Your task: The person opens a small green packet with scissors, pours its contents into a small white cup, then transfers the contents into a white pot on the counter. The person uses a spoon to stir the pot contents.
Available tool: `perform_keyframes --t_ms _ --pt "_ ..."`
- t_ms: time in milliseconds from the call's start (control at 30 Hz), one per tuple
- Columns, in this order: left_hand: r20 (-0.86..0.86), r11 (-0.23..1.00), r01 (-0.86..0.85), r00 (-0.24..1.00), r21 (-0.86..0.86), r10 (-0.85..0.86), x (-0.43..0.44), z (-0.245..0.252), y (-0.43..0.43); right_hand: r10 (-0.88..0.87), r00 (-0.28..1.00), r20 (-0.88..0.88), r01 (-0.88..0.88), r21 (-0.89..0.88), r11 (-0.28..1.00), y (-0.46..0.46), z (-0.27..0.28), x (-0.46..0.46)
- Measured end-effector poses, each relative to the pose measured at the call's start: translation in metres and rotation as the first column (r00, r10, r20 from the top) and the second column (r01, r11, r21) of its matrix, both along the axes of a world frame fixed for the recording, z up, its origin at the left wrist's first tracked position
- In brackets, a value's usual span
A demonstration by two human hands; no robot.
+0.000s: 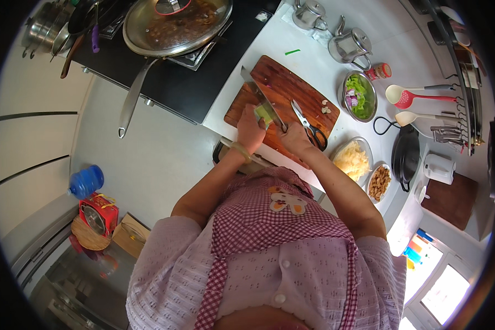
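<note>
My right hand (295, 140) grips the handle of a kitchen knife (262, 97), its wide blade pointing up and left over the wooden cutting board (288, 86). My left hand (249, 128), with a bangle at the wrist, holds a small pale green piece (264, 114) beside the blade. Whether that piece is food or a packet is unclear. To the right of the knife, kitchen scissors (309, 126) with black handles lie partly open on the board. Several small pale pieces, perhaps garlic (326, 109), sit near the board's right edge.
A lidded frying pan (177, 31) stands on the stove, its handle (136, 99) jutting past the front edge. Right of the board are a steel bowl (374, 99) of cut vegetables, a bowl of pale shreds (353, 161) and a dish of brown pieces (379, 184). Steel kettles (350, 46) stand behind.
</note>
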State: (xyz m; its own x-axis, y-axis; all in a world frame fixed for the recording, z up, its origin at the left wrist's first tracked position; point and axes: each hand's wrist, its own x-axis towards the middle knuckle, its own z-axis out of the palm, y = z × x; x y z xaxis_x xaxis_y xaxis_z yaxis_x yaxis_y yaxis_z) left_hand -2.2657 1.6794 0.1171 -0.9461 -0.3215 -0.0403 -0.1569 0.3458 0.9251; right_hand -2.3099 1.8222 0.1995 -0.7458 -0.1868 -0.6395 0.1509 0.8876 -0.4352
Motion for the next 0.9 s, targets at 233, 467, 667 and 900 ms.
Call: perform_keyframes --t_ms 233,467,667,900 --pt "0.01 0.998 -0.059 0.998 0.017 0.059 -0.003 0.002 0.004 -0.078 0.993 0.084 0.085 -0.076 0.993 -0.01 0.005 -0.017" --pt "0.024 0.994 -0.099 0.995 0.049 0.098 -0.002 -0.003 0.007 -0.13 0.974 0.185 0.145 -0.07 0.987 -0.002 0.014 -0.012" --pt "-0.056 0.995 -0.102 0.993 0.02 0.103 -0.003 -0.003 0.006 -0.089 0.995 0.051 0.093 -0.061 0.994 -0.008 -0.012 -0.015" --pt "-0.067 0.99 -0.13 0.989 0.048 0.133 -0.003 0.005 0.006 -0.159 0.973 -0.167 0.135 -0.149 0.98 -0.023 -0.029 0.003"
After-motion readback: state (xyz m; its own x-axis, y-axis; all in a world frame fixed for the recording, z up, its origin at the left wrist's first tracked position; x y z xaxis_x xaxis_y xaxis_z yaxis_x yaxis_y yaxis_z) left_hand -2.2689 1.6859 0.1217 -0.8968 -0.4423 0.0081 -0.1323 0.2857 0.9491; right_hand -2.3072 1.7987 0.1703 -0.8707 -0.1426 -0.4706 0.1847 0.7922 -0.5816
